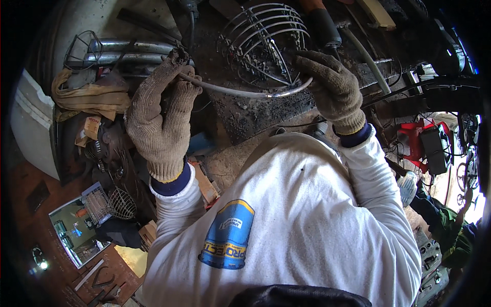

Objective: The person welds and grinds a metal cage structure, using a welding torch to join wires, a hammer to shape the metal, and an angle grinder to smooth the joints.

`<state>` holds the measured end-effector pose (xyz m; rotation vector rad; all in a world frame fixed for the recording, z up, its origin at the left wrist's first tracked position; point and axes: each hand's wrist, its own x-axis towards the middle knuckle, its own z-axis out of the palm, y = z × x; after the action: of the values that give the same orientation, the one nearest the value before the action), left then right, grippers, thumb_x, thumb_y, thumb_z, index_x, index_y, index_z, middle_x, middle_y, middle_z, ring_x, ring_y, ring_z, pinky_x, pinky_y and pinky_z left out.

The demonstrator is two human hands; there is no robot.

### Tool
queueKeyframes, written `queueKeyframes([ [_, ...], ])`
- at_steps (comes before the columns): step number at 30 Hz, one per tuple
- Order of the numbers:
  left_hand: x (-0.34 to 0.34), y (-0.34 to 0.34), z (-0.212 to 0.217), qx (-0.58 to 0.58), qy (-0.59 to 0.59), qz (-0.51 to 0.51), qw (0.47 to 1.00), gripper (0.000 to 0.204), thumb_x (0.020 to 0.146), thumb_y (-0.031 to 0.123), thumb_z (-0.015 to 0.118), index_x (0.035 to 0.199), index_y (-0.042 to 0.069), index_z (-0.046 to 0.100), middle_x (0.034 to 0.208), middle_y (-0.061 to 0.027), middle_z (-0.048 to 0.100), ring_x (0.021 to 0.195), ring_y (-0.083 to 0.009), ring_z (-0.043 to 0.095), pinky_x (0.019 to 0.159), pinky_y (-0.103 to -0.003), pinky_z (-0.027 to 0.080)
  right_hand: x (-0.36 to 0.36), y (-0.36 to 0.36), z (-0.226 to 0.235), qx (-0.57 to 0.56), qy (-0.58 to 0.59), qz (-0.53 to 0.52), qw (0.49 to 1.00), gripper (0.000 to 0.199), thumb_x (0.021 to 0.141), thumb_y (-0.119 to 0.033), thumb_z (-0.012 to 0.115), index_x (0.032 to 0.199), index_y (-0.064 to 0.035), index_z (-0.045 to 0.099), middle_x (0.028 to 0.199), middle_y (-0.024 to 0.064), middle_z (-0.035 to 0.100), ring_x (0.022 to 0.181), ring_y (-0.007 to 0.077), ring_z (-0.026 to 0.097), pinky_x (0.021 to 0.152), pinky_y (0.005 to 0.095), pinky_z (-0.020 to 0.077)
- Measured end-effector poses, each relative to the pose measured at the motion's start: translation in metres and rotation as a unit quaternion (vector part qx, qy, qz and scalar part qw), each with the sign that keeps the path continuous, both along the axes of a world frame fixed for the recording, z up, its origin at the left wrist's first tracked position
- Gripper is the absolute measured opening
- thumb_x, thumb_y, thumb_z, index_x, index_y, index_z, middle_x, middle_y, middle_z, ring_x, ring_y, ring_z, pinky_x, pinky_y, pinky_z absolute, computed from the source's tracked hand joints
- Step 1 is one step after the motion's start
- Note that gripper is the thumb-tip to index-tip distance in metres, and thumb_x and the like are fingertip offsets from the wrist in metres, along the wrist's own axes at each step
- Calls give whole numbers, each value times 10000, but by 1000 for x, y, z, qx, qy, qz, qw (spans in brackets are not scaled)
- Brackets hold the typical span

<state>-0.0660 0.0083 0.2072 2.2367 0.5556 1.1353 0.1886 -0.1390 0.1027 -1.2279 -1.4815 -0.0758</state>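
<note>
A thin curved metal rod [230, 91] is stretched between my two hands, bowed toward me. My left hand [162, 115], in a brown knitted glove with blackened fingertips, pinches its left end between thumb and fingers. At the other end my right hand [335, 89], gloved the same way, has its fingers closed round the rod. Just beyond the rod a domed wire cage [276, 38] of bent metal bars lies on the dark, dirt-covered workbench [235, 120]. The rod crosses in front of the cage's near edge; whether they touch, I cannot tell.
Shiny metal tubes [133, 46] and a tan cloth [92, 97] lie at the left. A power tool with a grey body [325, 28] rests by the cage's right side. A red plastic chair [413, 140] stands at the right, with dark green clothing [455, 235] below it.
</note>
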Motion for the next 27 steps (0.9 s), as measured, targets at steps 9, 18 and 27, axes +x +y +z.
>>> queueKeyframes([
  [9, -1, -1, -6, -124, -74, -51, 988, 284, 932, 2, 707, 1213, -26, 679, 1122, -157, 720, 1023, -241, 717, 873, -375, 633, 0, -2, 2, -1, -19, 5, 1000, 380, 847, 18, 736, 1215, -75, 729, 1162, 164, 724, 981, 288, 744, 805, 334, 618],
  [18, -9, 9, -4, 60, 152, 75, 984, 257, 915, 137, 767, 1146, 32, 725, 1045, -109, 719, 844, -168, 676, 754, -332, 552, -8, -18, 10, -142, 170, 21, 975, 283, 973, -175, 700, 1226, -49, 713, 923, 95, 740, 815, 182, 724, 662, 297, 576],
  [27, -14, -15, 7, -229, 163, -2, 960, 270, 1004, 209, 656, 1231, 63, 676, 678, -4, 623, 537, -77, 550, 516, -243, 449, 4, -29, 33, -387, 425, 108, 811, 326, 1031, -307, 636, 1224, -49, 689, 802, -15, 682, 558, 22, 520, 484, 200, 406],
])
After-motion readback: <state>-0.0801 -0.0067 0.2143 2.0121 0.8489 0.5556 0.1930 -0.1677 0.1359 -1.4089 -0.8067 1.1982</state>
